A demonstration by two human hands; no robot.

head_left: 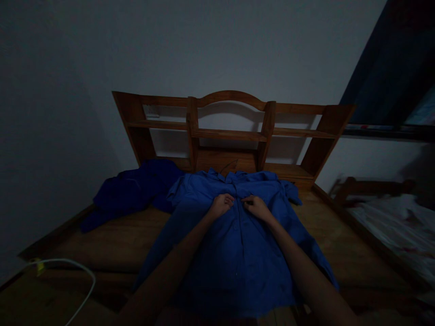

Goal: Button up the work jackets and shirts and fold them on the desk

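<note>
A blue button-front shirt (pixel 210 253) lies spread, front up, with its collar at the far end. My left hand (pixel 222 203) is at the left side of the front opening, high on the chest, fingers bent and closed on the fabric edge. Across the opening, my right hand (pixel 256 207) pinches the other edge between thumb and fingers. A small gap separates the two hands. The dim light hides the buttons and the exact fingertip contact.
The shirt rests on a wooden board (pixel 340 235). A darker blue garment (pixel 136 188) lies crumpled on the left. Behind stands a wooden shelf unit (pixel 231 135) against the wall. A white cable (pixel 78 265) curves at lower left; whitish sheeting (pixel 397 222) lies at right.
</note>
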